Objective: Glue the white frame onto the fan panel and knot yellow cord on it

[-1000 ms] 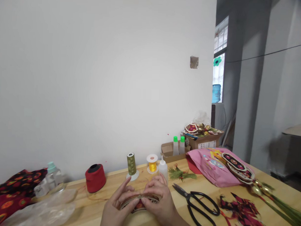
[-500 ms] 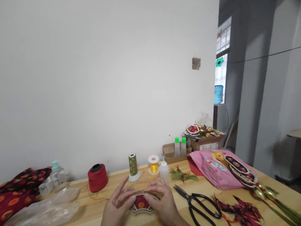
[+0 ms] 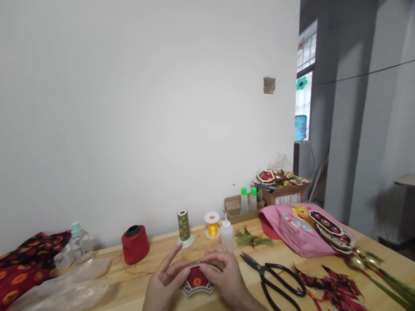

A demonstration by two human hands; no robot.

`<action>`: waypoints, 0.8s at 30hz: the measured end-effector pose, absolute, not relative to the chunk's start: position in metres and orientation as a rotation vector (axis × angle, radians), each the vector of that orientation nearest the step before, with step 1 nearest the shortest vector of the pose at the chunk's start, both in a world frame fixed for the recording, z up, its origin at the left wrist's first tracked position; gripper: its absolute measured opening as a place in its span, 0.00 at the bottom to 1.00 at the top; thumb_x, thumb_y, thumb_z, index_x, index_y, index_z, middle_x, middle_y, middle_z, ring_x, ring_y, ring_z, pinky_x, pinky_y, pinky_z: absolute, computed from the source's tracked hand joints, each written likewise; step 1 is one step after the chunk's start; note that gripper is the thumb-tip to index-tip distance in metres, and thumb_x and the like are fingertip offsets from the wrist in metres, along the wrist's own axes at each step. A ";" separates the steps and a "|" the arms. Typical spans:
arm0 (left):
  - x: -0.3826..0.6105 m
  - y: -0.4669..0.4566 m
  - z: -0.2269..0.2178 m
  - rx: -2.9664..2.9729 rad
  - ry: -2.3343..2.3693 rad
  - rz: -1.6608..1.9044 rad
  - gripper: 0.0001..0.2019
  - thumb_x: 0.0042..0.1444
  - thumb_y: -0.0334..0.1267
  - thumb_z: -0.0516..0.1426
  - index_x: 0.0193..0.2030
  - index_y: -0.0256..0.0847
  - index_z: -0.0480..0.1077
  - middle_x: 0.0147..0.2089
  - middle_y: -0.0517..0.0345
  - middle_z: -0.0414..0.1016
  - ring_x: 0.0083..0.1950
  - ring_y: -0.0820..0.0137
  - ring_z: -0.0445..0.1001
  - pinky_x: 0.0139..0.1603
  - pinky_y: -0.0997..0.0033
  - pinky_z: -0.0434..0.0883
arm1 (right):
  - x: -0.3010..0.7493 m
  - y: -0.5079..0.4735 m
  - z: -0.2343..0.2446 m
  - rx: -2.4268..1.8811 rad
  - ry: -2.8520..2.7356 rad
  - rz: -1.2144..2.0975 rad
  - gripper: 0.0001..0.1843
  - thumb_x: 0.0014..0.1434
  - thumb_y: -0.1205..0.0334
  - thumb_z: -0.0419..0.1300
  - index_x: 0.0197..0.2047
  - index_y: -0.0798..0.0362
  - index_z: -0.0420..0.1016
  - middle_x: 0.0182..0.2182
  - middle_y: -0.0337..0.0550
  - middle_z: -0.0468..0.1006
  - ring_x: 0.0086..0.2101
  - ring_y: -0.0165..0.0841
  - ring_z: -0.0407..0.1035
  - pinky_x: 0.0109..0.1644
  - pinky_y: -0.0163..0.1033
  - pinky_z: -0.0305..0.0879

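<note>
My left hand [image 3: 164,281] and my right hand [image 3: 225,276] meet low in the middle, over the wooden table [image 3: 285,262]. Between them they pinch a small red fan-shaped fabric ornament [image 3: 196,282] with a white scalloped border and an orange flower. Each hand holds its top edge with thumb and fingers; my left index finger sticks up. Black scissors [image 3: 274,282] lie just right of my right hand.
Behind the hands stand a red thread cone [image 3: 134,243], an olive spool [image 3: 183,227], a yellow spool [image 3: 212,224] and a small white bottle [image 3: 227,235]. Patterned red cloth [image 3: 16,266] and clear plastic [image 3: 60,288] lie left. A pink bag [image 3: 295,229], finished ornaments [image 3: 332,232] and cardboard boxes [image 3: 281,192] sit right.
The ornament was held flat, edge-on, a second ago; now it is tilted up so its red face shows. Both hands stayed in nearly the same place.
</note>
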State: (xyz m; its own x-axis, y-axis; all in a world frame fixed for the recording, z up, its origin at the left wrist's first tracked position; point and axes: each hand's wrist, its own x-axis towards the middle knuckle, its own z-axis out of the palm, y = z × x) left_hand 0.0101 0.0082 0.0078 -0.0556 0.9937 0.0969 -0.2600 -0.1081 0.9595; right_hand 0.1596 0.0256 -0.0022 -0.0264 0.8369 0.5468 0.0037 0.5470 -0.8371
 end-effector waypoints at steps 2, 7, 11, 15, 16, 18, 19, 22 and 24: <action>0.011 0.008 0.009 1.038 0.993 1.413 0.32 0.31 0.38 0.64 0.48 0.36 0.64 0.29 0.53 0.77 0.33 0.63 0.74 0.35 0.68 0.70 | 0.159 0.026 -0.004 -0.788 -1.442 0.792 0.03 0.40 0.69 0.60 0.24 0.55 0.74 0.27 0.43 0.72 0.34 0.33 0.65 0.40 0.38 0.62; 0.011 0.013 0.004 0.999 1.035 1.400 0.19 0.27 0.37 0.65 0.31 0.34 0.73 0.28 0.50 0.77 0.31 0.61 0.74 0.33 0.66 0.71 | 0.158 0.026 -0.004 -0.842 -1.437 0.804 0.04 0.39 0.71 0.60 0.22 0.55 0.74 0.26 0.42 0.71 0.32 0.33 0.65 0.38 0.38 0.62; 0.011 0.015 0.001 0.995 1.038 1.410 0.15 0.26 0.34 0.65 0.27 0.34 0.73 0.28 0.51 0.77 0.32 0.64 0.74 0.34 0.70 0.70 | 0.156 0.025 -0.004 -0.833 -1.469 0.790 0.03 0.39 0.70 0.60 0.22 0.54 0.74 0.25 0.41 0.71 0.32 0.33 0.65 0.39 0.39 0.62; 0.010 0.014 0.003 0.941 1.026 1.410 0.17 0.28 0.35 0.65 0.30 0.34 0.72 0.27 0.50 0.77 0.30 0.65 0.74 0.31 0.69 0.70 | 0.156 0.025 -0.005 -0.848 -1.463 0.820 0.02 0.41 0.67 0.60 0.23 0.54 0.74 0.25 0.42 0.72 0.32 0.33 0.65 0.39 0.39 0.61; 0.009 0.014 0.003 0.926 1.017 1.409 0.18 0.28 0.35 0.65 0.31 0.33 0.71 0.27 0.50 0.77 0.29 0.65 0.74 0.31 0.69 0.70 | 0.156 0.026 -0.005 -0.850 -1.462 0.828 0.02 0.41 0.67 0.60 0.23 0.55 0.74 0.25 0.42 0.72 0.32 0.33 0.65 0.39 0.39 0.61; 0.009 0.015 0.002 0.912 0.995 1.407 0.18 0.29 0.34 0.65 0.32 0.33 0.71 0.28 0.50 0.77 0.30 0.65 0.74 0.32 0.68 0.70 | 0.156 0.027 -0.005 -0.864 -1.461 0.834 0.02 0.42 0.67 0.60 0.23 0.55 0.74 0.25 0.42 0.72 0.32 0.33 0.65 0.39 0.38 0.61; 0.010 0.015 0.001 0.909 0.986 1.408 0.18 0.30 0.34 0.65 0.33 0.34 0.70 0.28 0.51 0.77 0.30 0.65 0.74 0.32 0.69 0.70 | 0.156 0.027 -0.006 -0.874 -1.461 0.830 0.02 0.41 0.67 0.60 0.23 0.55 0.74 0.25 0.42 0.72 0.32 0.34 0.65 0.39 0.38 0.61; 0.010 0.017 -0.001 0.903 0.987 1.415 0.18 0.29 0.33 0.65 0.32 0.34 0.70 0.28 0.52 0.77 0.30 0.66 0.74 0.32 0.70 0.70 | 0.156 0.028 -0.007 -0.888 -1.462 0.814 0.03 0.41 0.66 0.60 0.23 0.56 0.74 0.26 0.43 0.72 0.33 0.34 0.65 0.39 0.39 0.61; 0.009 0.017 -0.001 0.889 1.001 1.423 0.19 0.28 0.33 0.65 0.32 0.34 0.70 0.28 0.52 0.77 0.29 0.66 0.74 0.31 0.70 0.70 | 0.156 0.029 -0.008 -0.897 -1.455 0.812 0.05 0.40 0.65 0.61 0.24 0.56 0.75 0.27 0.43 0.73 0.33 0.34 0.65 0.40 0.39 0.61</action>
State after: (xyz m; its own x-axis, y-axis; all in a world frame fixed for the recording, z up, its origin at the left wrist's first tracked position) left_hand 0.0092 0.0169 -0.0009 -0.0891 0.9958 -0.0201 -0.3551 -0.0129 0.9347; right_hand 0.1561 0.0286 -0.0082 -0.0206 0.8867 0.4620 0.0728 0.4622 -0.8838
